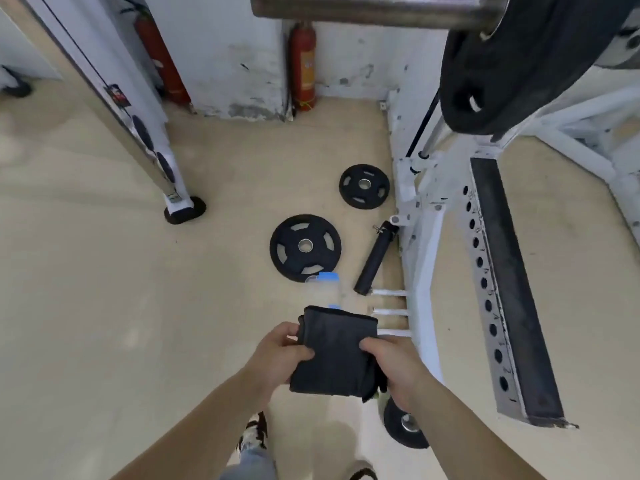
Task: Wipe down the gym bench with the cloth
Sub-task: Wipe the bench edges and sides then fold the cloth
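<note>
A folded dark grey cloth [337, 351] is held in front of me over the beige floor. My left hand [280, 355] grips its left edge with the thumb on top. My right hand [394, 368] grips its right edge. No bench pad shows in this view; only the white rack frame [426, 271] stands to the right. A plastic bottle with a blue cap [327, 285] stands on the floor just beyond the cloth.
Two black weight plates [305, 247] [364, 186] and a black roller pad [375, 258] lie on the floor ahead. A loaded barbell [381, 10] with a large plate [512, 64] hangs overhead. Two red fire extinguishers [303, 64] lean at the wall. A white machine leg [173, 188] stands left.
</note>
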`<move>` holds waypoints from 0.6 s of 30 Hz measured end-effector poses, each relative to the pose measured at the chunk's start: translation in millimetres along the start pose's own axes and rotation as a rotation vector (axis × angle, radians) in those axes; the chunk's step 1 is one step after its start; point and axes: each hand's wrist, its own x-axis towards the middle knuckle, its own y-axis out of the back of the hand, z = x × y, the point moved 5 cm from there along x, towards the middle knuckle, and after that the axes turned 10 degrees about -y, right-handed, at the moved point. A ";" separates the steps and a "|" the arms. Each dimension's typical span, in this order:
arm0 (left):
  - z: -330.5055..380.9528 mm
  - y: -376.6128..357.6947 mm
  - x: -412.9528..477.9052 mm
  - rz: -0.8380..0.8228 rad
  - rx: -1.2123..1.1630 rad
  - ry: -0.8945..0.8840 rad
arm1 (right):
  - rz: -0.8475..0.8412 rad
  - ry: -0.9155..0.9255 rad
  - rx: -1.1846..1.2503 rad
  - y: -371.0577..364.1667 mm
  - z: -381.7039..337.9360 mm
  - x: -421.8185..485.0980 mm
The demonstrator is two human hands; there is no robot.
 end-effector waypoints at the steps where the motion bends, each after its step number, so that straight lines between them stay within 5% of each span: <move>1: -14.7 -0.9 24.3 -0.005 0.024 0.005 | 0.035 0.001 0.031 -4.5 7.4 27.9; 10: -146.4 -39.2 266.3 0.081 0.228 -0.120 | 0.190 0.175 0.204 -42.5 51.1 296.0; 18: -200.4 -47.9 383.9 0.152 0.254 -0.163 | 0.244 0.327 0.018 -55.1 39.9 414.6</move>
